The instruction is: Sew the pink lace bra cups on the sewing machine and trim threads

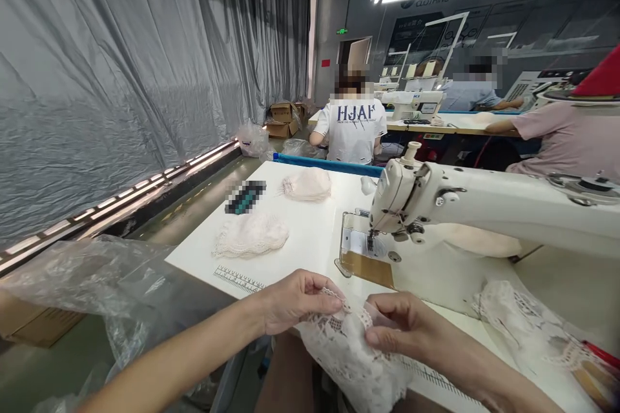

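White lace fabric (353,361) hangs between my two hands at the front edge of the sewing table, its lower part drooping over my lap. My left hand (303,300) pinches its upper left edge between thumb and fingers. On the other side, my right hand (400,326) grips the lace with the thumb on top. Just beyond them stands a white sewing machine (436,193), its needle and presser foot above the metal plate (361,242). No cloth shows under the foot.
Left of the machine lie a lace-edged piece (252,235), a cream bundle (307,184) and a blurred dark item (245,197). More lace (527,322) rests at right. Plastic bags (111,284) fill the floor at left. Several people sit ahead, one in a white shirt (355,129).
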{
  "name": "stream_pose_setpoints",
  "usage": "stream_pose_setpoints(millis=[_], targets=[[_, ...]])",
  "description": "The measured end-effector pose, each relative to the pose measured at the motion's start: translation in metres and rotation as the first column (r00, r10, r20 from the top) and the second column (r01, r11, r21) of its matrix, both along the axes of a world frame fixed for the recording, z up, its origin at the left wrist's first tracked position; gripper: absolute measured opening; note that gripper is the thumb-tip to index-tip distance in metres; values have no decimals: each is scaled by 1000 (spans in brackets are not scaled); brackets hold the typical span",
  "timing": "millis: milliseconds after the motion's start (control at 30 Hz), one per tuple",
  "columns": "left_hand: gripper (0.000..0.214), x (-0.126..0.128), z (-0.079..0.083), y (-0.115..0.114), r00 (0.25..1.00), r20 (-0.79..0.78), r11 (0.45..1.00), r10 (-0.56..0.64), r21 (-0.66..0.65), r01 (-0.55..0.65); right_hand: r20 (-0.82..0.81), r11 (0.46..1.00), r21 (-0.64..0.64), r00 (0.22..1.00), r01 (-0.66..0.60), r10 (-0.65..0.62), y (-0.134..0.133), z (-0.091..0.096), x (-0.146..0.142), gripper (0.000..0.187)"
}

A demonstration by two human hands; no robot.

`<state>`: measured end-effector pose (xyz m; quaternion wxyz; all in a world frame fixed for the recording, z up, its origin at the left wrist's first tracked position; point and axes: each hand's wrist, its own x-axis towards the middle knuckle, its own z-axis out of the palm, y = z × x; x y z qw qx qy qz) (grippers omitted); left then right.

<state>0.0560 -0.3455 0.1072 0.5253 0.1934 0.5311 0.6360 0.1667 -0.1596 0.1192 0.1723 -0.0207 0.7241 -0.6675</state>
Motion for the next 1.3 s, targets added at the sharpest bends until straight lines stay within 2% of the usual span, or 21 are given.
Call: stream_pose_setpoints(millis=[100, 233, 333, 433, 600, 733, 867, 967, 1167, 1300], targets=[[42, 8, -3, 4, 1000, 4, 1000, -10, -22, 10, 61, 995, -90, 997, 48, -43, 0, -5, 8, 31], [47, 18, -4, 2, 994, -109, 996, -30, -83, 21, 71, 991, -116, 995, 71, -63, -2, -16, 24, 33], [43, 30, -7, -1, 982, -180, 988, -55, -152, 27, 60, 994, -94, 997, 52, -47, -10, -29, 40, 33], [36, 45, -16, -5, 976, -182, 974, -120, -214, 80, 17, 991, -46, 992, 126, -125, -23, -39, 56, 33], [35, 64, -33, -11, 985, -76, 975, -156, -171, 142, 24, 984, -25, 984, 178, -178, -33, -54, 78, 34], [32, 74, -45, -17, 980, -124, 973, -152, -195, 126, 68, 985, -21, 983, 171, -170, -31, -63, 94, 34], [32, 81, -51, -18, 967, -169, 961, -192, -233, 150, 79, 988, -32, 986, 152, -149, -36, -71, 97, 26], [33, 84, -54, -19, 957, -207, 955, -203, -258, 147, 88, 981, -34, 978, 193, -189, -40, -80, 97, 25], [42, 87, -61, -22, 923, -313, 962, -225, -222, 159, 170, 960, -119, 958, 252, -231, -40, -98, 107, 25], [27, 89, -65, -21, 911, -351, 964, -217, -226, 142, 165, 968, -130, 967, 215, -192, -42, -96, 108, 22]])
